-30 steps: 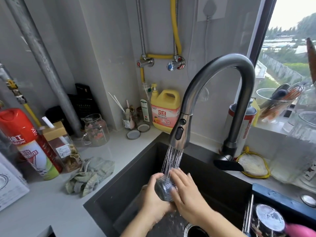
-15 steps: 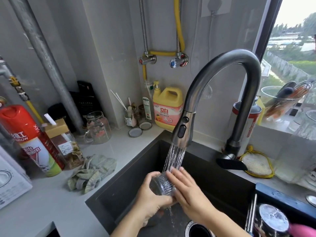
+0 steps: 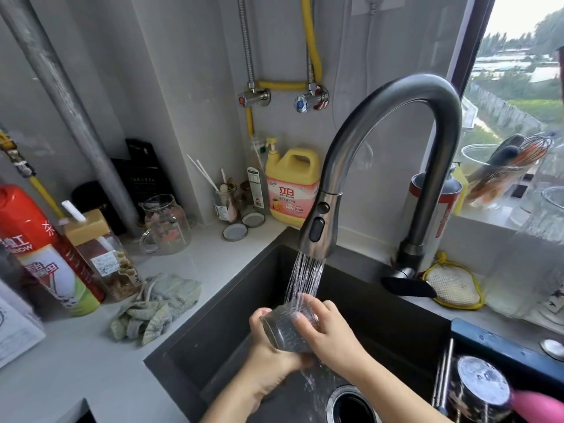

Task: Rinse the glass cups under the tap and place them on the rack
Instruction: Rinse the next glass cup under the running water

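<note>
A ribbed glass cup (image 3: 282, 329) lies on its side over the dark sink (image 3: 232, 300), under the water spraying from the grey tap (image 3: 317, 227). My left hand (image 3: 268, 349) wraps it from below and the left. My right hand (image 3: 325, 329) covers its right side, fingers spread over the glass. The dark blue rack (image 3: 488, 340) stands at the sink's right end, with a dark cup (image 3: 479, 389) in it. Another glass mug (image 3: 166, 224) with a handle stands on the counter at the back left.
A crumpled cloth (image 3: 155, 306) lies on the counter left of the sink. A red spray can (image 3: 36, 245), a jar (image 3: 103, 257) and a yellow detergent jug (image 3: 293, 187) stand along the wall. The tap's black lever (image 3: 407, 286) and a scrubbing pad (image 3: 454, 285) sit behind the sink.
The cup has been turned in my hands under the running water, and both hands have shifted slightly left. Water keeps flowing.
</note>
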A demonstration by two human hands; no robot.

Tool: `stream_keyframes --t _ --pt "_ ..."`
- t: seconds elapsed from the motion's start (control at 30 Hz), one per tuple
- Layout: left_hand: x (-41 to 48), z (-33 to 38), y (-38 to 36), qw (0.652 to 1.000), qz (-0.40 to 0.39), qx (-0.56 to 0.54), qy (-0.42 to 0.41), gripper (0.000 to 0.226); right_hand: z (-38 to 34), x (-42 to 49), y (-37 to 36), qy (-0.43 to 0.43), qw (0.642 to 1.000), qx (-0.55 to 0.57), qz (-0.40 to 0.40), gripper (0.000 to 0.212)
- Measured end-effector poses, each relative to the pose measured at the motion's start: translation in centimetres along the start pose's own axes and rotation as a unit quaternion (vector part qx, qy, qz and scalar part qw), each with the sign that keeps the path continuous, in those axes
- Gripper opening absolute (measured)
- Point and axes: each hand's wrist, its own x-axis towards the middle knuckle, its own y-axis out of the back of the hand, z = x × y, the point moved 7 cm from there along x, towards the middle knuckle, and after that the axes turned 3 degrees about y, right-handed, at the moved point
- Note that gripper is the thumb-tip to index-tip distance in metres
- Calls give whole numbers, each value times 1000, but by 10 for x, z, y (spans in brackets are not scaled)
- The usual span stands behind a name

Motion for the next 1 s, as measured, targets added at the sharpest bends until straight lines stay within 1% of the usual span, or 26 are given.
stream_keyframes --t 0.07,0.1,0.13,0.17,0.2,0.27,0.3,0.33,0.37,0.4,0.43,0.47,0.5,0.53,0.57,0.63,0.67,0.7,0.73,0.77,0.8,0.83,0.87,0.93,0.97,1.0 --pt "-4 -5 -4 1000 -23 1 11 93 3 0 1 8 999 -45 -14 47" --pt "-5 -6 -5 1000 -24 4 18 94 5 1 5 -1 1000 -28 -1 41" --pt "-6 -8 -5 1000 -18 6 19 91 7 3 9 -22 999 17 23 31" --pt "-6 -8 -6 1000 -10 -2 13 84 11 5 12 -48 995 67 51 25" --pt "-6 -7 -8 1000 2 -21 8 73 13 6 14 -65 990 93 79 31" --pt "-3 -12 -6 994 51 -88 38 53 13 8 12 -78 990 75 89 44" --pt "-1 -17 -3 985 85 -133 70 46 10 7 9 -68 992 62 83 44" --pt "1 -22 -1 973 106 -177 105 41 6 6 6 -47 995 50 79 38" --pt "3 -27 -1 960 109 -214 141 41 3 3 3 -26 996 37 73 30" --pt "3 -28 -3 949 99 -242 177 49 1 1 0 -10 997 17 71 31" --pt "3 -29 -6 940 87 -261 204 58 -1 -1 -1 -2 997 -7 76 40" --pt "3 -29 -8 936 88 -266 215 63 -1 -2 -1 -1 996 -21 89 44" --pt "3 -28 -8 939 104 -255 207 60 -3 -2 2 -7 993 -30 114 36" --pt "3 -24 -7 946 125 -235 184 51 -1 0 5 -28 989 -21 140 23" --pt "2 -21 -6 954 144 -214 156 38 2 3 10 -68 984 7 162 22" --pt "1 -16 -7 964 153 -185 113 8 13 9 13 -136 971 91 173 35" --pt "1 -15 -6 967 148 -181 106 4 14 10 13 -143 970 112 163 38" --pt "3 -15 -4 966 138 -185 114 6 12 11 11 -122 976 111 145 35" --pt "5 -14 -2 962 125 -204 136 13 4 10 8 -76 986 85 119 26" --pt "7 -15 -1 954 105 -225 167 27 0 8 2 -38 994 51 86 21" --pt "8 -15 0 950 85 -234 190 38 -3 4 -4 -9 998 14 58 36" --pt "9 -13 2 953 80 -224 189 41 -2 2 -8 6 998 -2 54 49" --pt "9 -10 4 962 85 -199 169 38 -2 2 -5 15 997 14 78 47" --pt "7 -4 5 981 100 -130 100 32 1 4 5 -4 986 86 141 18" --pt "5 -2 2 989 95 -85 69 37 5 6 10 -23 979 116 165 15" --pt "2 -2 -2 995 83 -38 41 51 7 9 12 -36 976 133 171 23"
